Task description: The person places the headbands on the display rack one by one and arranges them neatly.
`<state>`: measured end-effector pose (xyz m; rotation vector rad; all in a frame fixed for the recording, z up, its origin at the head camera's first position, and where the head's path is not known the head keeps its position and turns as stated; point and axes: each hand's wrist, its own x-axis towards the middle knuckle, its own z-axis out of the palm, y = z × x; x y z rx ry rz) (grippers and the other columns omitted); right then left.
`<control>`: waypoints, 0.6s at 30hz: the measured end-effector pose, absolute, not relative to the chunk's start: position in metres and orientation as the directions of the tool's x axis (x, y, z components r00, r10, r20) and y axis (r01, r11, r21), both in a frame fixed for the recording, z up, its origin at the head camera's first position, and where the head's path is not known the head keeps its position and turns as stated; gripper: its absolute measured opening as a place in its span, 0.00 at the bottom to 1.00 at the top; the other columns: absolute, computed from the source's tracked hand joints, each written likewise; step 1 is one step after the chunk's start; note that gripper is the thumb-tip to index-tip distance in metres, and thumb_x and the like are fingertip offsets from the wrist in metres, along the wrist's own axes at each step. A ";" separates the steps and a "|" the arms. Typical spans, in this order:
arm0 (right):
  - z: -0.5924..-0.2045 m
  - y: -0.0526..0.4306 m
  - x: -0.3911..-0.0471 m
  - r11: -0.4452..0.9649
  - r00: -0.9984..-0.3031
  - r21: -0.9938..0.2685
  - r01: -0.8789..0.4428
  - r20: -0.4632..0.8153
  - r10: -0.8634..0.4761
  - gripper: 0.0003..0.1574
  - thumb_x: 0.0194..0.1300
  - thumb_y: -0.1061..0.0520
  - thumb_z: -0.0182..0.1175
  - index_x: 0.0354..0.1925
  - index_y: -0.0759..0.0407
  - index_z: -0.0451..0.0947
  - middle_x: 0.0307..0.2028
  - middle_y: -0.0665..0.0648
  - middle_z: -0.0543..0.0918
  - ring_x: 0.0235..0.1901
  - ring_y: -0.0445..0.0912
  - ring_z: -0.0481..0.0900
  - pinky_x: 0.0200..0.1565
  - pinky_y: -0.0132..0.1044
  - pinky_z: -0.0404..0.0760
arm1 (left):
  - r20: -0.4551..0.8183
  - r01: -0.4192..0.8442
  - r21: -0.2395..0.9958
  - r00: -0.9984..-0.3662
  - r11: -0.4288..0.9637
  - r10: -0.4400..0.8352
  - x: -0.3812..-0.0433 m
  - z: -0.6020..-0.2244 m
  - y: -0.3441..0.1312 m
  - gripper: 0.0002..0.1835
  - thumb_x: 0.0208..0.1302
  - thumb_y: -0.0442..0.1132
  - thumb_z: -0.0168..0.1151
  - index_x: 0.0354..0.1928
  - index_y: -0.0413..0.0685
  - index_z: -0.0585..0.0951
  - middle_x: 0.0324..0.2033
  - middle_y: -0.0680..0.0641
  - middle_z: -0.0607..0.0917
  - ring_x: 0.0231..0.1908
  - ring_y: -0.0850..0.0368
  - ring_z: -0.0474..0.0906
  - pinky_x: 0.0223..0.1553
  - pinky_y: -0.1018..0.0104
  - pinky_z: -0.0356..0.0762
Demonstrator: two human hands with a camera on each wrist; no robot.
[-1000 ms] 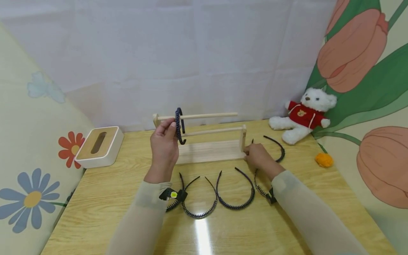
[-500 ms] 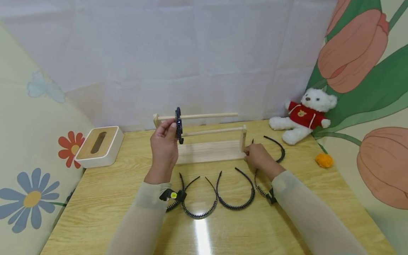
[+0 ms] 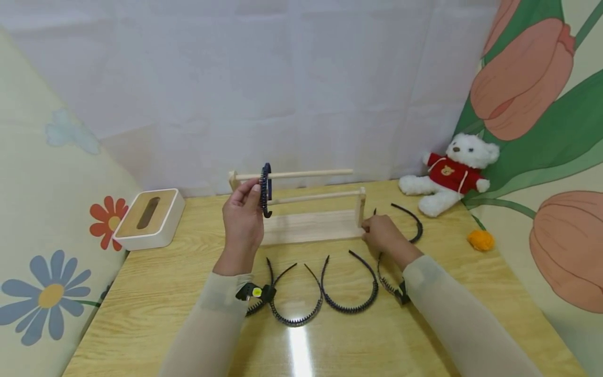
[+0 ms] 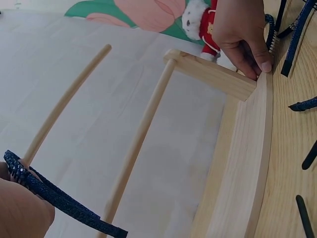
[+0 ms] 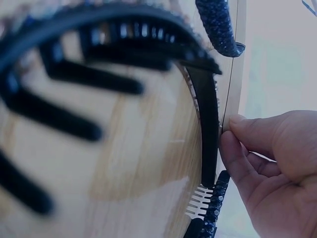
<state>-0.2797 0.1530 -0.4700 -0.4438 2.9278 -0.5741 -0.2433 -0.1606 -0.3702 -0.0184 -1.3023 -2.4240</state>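
My left hand [image 3: 242, 220] pinches a dark blue toothed headband [image 3: 265, 191] between thumb and fingers. In the left wrist view, the headband [image 4: 64, 203] glitters and loops about the upper rod [image 4: 69, 101] of a wooden rack, near the rod's left end; one tip crosses the lower rod [image 4: 143, 131]. My right hand [image 3: 386, 235] grips the right end of the rack's base [image 3: 311, 226], beside the short upright [image 3: 360, 207]. In the right wrist view, its thumb and fingers [image 5: 235, 148] pinch the base's edge, partly hidden behind a headband.
Several more dark headbands lie on the table, including one near front centre [image 3: 350, 309] and one right of the rack [image 3: 418, 225]. A tissue box [image 3: 151, 217] stands left. At the right sit a white teddy bear [image 3: 454, 167] and an orange fluffy ball [image 3: 481, 240].
The headband in my left hand turned edge-on half a second ago, then swivelled so its curve shows again. My right hand stays at the rack's base. The head view has shifted slightly.
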 end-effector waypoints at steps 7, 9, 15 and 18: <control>-0.469 0.153 -0.277 0.882 -0.947 -0.385 -0.271 -0.057 -0.315 0.27 0.76 0.60 0.68 0.23 0.53 0.65 0.22 0.52 0.66 0.28 0.49 0.69 0.33 0.37 0.67 | 0.203 0.345 0.798 -0.926 -0.494 -0.319 -0.242 -0.373 -0.161 0.15 0.81 0.24 0.56 0.44 0.45 0.90 0.41 0.50 0.90 0.41 0.61 0.87 0.45 0.73 0.86; -0.468 0.152 -0.277 0.883 -0.948 -0.383 -0.270 -0.056 -0.314 0.26 0.76 0.60 0.68 0.23 0.54 0.66 0.22 0.53 0.68 0.29 0.49 0.69 0.34 0.38 0.68 | 0.202 0.345 0.798 -0.926 -0.495 -0.319 -0.242 -0.373 -0.162 0.14 0.81 0.25 0.56 0.44 0.45 0.90 0.42 0.50 0.89 0.41 0.61 0.87 0.46 0.73 0.86; -0.468 0.150 -0.278 0.887 -0.948 -0.372 -0.273 -0.053 -0.314 0.26 0.76 0.60 0.69 0.23 0.54 0.67 0.22 0.52 0.68 0.29 0.49 0.69 0.34 0.38 0.68 | 0.194 0.267 0.942 -0.927 -0.203 -0.320 -0.233 -0.373 -0.175 0.11 0.84 0.35 0.59 0.55 0.41 0.88 0.47 0.50 0.89 0.45 0.61 0.86 0.52 0.72 0.85; -0.470 0.152 -0.279 0.884 -0.944 -0.368 -0.289 -0.045 -0.327 0.28 0.76 0.60 0.69 0.22 0.53 0.65 0.22 0.52 0.66 0.28 0.48 0.67 0.33 0.37 0.66 | 0.227 0.160 0.954 -0.938 0.254 -0.260 -0.218 -0.378 -0.194 0.17 0.86 0.46 0.59 0.62 0.43 0.86 0.50 0.46 0.90 0.48 0.55 0.85 0.53 0.65 0.84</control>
